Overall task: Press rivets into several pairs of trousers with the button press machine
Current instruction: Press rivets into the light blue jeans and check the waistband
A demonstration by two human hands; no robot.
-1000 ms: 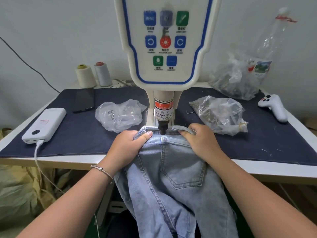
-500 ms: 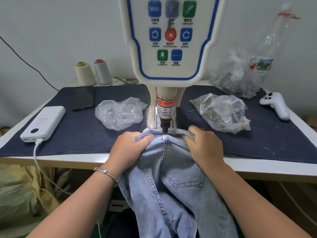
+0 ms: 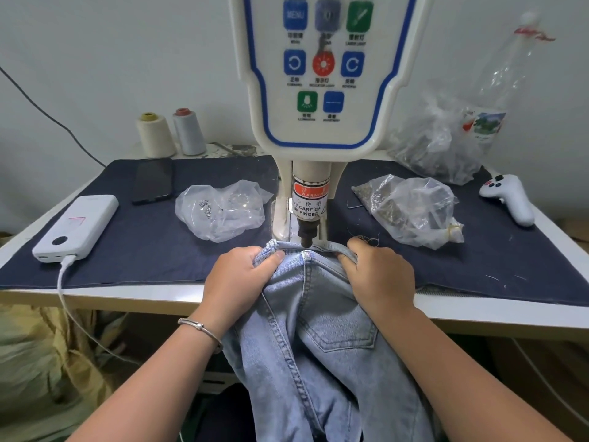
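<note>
A pair of light blue jeans (image 3: pixel 322 346) hangs off the table's front edge, waistband lying under the button press machine (image 3: pixel 318 90). The machine's dark punch tip (image 3: pixel 306 240) stands just over the waistband's middle. My left hand (image 3: pixel 239 275) grips the waistband to the left of the punch, thumb on top of the denim. My right hand (image 3: pixel 379 275) grips the waistband on the right, fingers curled over its edge. A back pocket shows below my right hand. The die under the cloth is hidden.
A dark blue cloth (image 3: pixel 143 244) covers the table. On it lie a clear bag of silver parts (image 3: pixel 223 212), a bag of dark rivets (image 3: pixel 411 212), a bigger bag (image 3: pixel 439 148), a white power bank (image 3: pixel 76 228), a phone (image 3: pixel 154 183), a white controller (image 3: pixel 510 199) and two thread cones (image 3: pixel 172 135).
Both hands have kept their grip and nudged the waistband slightly forward under the punch. The view has tilted down and closer to the machine.
</note>
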